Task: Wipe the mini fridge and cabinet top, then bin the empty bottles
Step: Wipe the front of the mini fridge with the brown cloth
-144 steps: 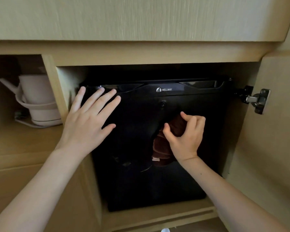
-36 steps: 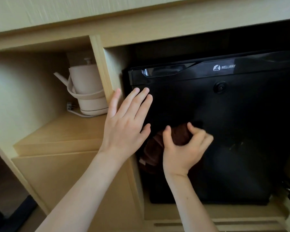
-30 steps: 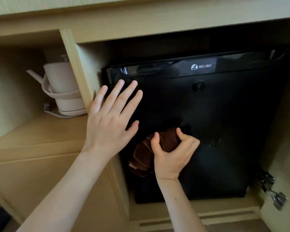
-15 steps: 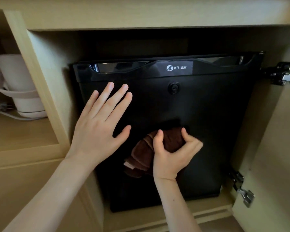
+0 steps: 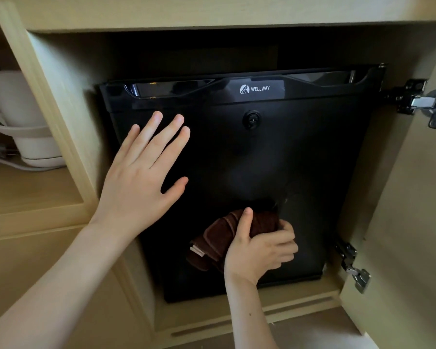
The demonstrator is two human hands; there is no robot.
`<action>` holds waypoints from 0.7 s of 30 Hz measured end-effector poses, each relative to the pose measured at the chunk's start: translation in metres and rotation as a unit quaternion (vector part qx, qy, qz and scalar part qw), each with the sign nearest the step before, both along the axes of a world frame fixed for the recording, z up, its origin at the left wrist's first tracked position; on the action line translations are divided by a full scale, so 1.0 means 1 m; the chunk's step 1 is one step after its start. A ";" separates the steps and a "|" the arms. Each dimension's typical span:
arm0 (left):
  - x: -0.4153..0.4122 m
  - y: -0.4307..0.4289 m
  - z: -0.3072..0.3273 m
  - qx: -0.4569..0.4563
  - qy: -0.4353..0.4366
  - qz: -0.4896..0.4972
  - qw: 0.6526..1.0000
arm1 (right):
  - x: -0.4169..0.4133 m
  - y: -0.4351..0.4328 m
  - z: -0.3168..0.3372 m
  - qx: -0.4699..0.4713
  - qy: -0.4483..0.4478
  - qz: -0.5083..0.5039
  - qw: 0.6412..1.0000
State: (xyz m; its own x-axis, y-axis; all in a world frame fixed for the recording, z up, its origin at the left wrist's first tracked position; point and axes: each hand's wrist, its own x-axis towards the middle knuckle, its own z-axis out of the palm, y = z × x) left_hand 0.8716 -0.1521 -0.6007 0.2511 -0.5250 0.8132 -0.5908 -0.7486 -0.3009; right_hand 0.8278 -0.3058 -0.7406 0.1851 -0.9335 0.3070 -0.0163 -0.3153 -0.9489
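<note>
Mini fridge (image 5: pixel 275 159) under flat left hand (image 5: pixel 141 182); cloth (image 5: pixel 219 235) against it, clamped in grip of right hand (image 5: pixel 259 250).

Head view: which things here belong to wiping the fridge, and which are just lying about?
In the job: mini fridge; brown cloth; right hand, gripping the cloth; left hand, flat on the fridge.
Just there: white kettle; cabinet door hinges.
</note>
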 end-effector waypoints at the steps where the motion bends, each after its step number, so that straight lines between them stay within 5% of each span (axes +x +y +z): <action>1: 0.000 0.000 0.000 0.003 0.001 0.000 1.000 | -0.001 0.001 0.001 0.004 0.007 0.006 1.000; 10: 0.001 -0.001 -0.001 0.002 0.007 -0.002 1.000 | -0.005 -0.008 0.006 0.007 -0.020 0.071 0.997; 15: 0.000 -0.003 0.000 0.002 0.012 -0.002 1.000 | -0.010 -0.017 0.006 0.006 -0.123 0.133 0.983; 21: 0.002 -0.005 0.000 -0.005 0.007 -0.013 1.000 | 0.000 -0.050 0.074 -0.054 -0.238 0.047 0.969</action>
State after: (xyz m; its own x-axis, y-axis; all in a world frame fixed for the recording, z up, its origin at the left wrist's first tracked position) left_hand 0.8737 -0.1566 -0.6006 0.2483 -0.5240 0.8148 -0.6135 -0.7360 -0.2863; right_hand 0.8282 -0.3562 -0.6670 0.0814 -0.8775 0.4726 0.4479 -0.3914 -0.8038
